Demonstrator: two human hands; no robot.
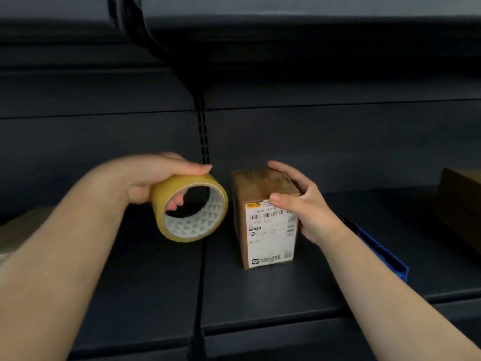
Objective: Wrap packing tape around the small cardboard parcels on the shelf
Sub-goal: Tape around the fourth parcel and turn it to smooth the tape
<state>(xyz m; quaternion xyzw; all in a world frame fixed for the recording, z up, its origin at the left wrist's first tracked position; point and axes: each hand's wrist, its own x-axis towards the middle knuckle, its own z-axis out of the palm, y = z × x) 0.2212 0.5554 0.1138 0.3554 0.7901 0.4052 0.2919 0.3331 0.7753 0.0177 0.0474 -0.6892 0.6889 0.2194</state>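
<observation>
Yellow packing tape, a wide roll (191, 208) with a white patterned core, is gripped by the left hand (156, 182): the thumb lies along the top of the roll and fingertips curl inside the core, holding it above the dark grey metal shelf (260, 295), near the seam between two shelf panels. Just to its right, apart from it, a small brown cardboard parcel (265, 220) stands upright on the shelf, roughly midway between front edge and back panel, a white shipping label with barcodes facing forward. The right hand (304, 204) clasps the parcel's upper right side, thumb pressing the front near the top edge, fingers bent over the top. A blue plastic object (380, 251) lies on the shelf behind the right forearm. Blurred brown cardboard boxes sit at the far right edge (460, 204) and left edge (20, 230). Behind is a dark slotted upright (203, 136) and the back panel.
</observation>
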